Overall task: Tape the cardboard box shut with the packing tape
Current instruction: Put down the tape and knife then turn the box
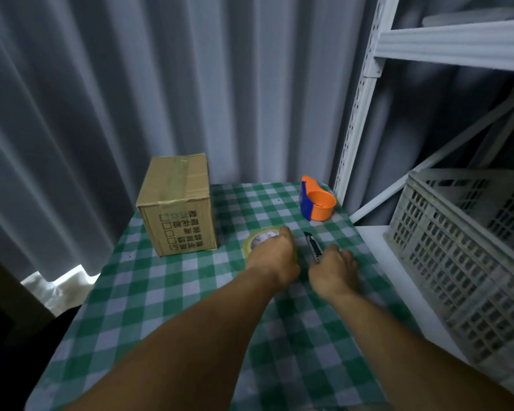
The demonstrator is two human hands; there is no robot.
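A brown cardboard box [177, 204] stands at the far left of the table, flaps down, with a strip of clear tape along its top seam and printed characters on its near side. My left hand [275, 259] rests on a roll of packing tape [257, 240] lying flat on the cloth, fingers curled over its near edge. My right hand [336, 269] is beside it, fingertips on the handle end of a black utility knife [313, 246] that lies on the table and points away from me.
The table has a green and white checked cloth [190, 307]. An orange and blue tape dispenser [316, 203] sits at the far right corner. A white metal shelf [365, 99] and a grey plastic crate [469, 247] stand to the right. Grey curtains hang behind.
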